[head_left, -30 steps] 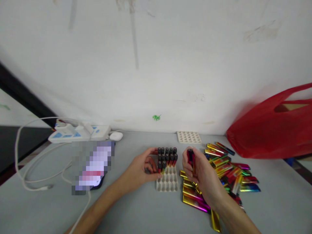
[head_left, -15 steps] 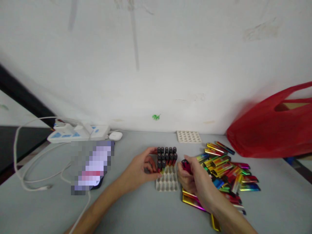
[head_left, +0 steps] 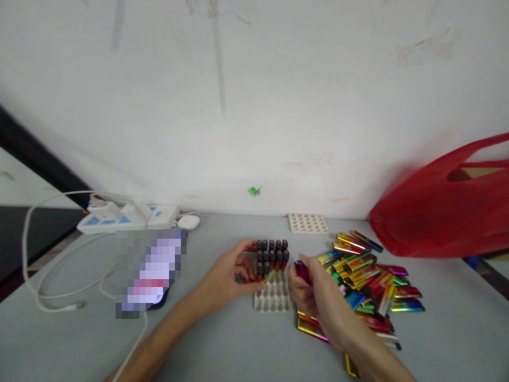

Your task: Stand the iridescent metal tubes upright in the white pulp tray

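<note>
Grey tabletop (head_left: 222,350) against a stained white wall (head_left: 254,106).

Left hand (head_left: 230,277) resting on the table, fingers (head_left: 247,271) curled against the left side of a white cell tray (head_left: 273,296), touching it and the nearest upright pieces. Whether anything sits pinched inside those fingers: cannot tell.

Upright lighters (head_left: 272,256) with black caps filling the far rows of the tray, just beyond the left fingertips; empty cells on the near side, between the two hands.

Right hand (head_left: 314,294) just right of the tray, fingers (head_left: 299,281) closed around one magenta lighter (head_left: 302,270), held tilted with its dark cap uppermost, close to the tray's right edge and not seated in a cell.

Loose heap of metallic lighters (head_left: 366,278), gold, red, green and blue, spread flat on the table to the right of and behind the right fingers, some partly hidden under the wrist.

Further beyond the right fingertips, a second white tray (head_left: 308,223) lying by the wall. Red plastic bag (head_left: 441,212) well to the right of the heap.

Well to the left of the left fingers: a blurred-out patch (head_left: 151,276), a white power strip (head_left: 127,217), a small white puck (head_left: 188,222) and white cables (head_left: 47,276) looping over the table edge.
</note>
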`<state>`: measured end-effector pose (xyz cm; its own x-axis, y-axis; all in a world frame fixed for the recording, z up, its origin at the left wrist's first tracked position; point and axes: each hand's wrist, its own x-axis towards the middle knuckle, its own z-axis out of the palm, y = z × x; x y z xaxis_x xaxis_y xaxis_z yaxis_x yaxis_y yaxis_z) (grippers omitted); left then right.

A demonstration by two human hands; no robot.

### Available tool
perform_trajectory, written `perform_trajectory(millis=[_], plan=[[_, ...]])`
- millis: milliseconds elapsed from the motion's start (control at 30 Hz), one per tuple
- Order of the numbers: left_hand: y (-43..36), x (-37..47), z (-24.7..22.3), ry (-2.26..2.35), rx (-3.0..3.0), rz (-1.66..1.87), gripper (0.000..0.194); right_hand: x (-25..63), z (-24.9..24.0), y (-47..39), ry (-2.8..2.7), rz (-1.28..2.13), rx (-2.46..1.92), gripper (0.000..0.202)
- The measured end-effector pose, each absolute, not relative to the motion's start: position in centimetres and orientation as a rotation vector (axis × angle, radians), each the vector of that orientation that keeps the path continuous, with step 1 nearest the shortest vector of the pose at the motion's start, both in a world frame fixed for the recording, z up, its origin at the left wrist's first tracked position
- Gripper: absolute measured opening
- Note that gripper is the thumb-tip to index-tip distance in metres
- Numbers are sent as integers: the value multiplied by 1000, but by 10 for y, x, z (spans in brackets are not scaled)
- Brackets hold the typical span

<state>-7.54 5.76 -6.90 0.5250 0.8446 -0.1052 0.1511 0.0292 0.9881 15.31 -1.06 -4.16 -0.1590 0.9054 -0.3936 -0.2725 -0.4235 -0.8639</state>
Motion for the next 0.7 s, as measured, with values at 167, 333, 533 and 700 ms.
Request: perform_trajectory(millis=[167, 333, 533, 700], plan=[[60, -76, -73, 908, 1480, 667, 86, 153, -34, -8, -763, 1780, -1179, 67], [60, -76, -72, 902, 1487, 667, 84, 155, -29, -9, -755, 1823, -1150, 68], [59, -75, -70, 903, 1478, 663, 84, 155, -31, -8, -721, 1845, -1139, 61], [58, -75, -70, 919, 1483, 672, 85, 155, -30, -9, -744, 1750, -1206, 55]])
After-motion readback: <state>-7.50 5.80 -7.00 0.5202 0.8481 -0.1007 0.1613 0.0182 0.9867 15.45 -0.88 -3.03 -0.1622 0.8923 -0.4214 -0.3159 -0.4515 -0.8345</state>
